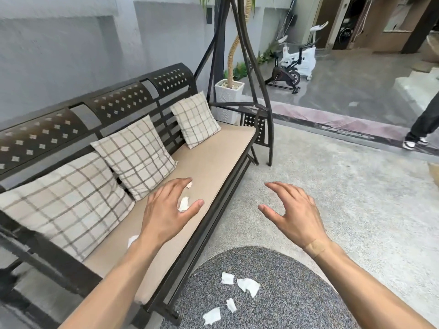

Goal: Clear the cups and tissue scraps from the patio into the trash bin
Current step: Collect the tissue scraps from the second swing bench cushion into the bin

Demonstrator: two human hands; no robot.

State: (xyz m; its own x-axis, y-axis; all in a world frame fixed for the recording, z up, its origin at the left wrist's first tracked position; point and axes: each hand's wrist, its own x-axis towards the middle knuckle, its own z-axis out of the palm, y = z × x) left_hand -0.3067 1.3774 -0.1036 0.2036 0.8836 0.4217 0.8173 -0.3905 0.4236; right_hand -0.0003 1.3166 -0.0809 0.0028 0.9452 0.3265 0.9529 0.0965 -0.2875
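Step in hand looks like tissue pickup: left hand hovers, grip spread and empty, over small white tissue scraps on tan bench-cushion surface at frame centre; right hand open, empty; next, pinch scraps.

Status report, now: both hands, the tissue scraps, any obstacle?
Left hand open over a seat scrap; right hand open, empty. Four scraps on the round table. No cups or bin visible. Nothing blocking.
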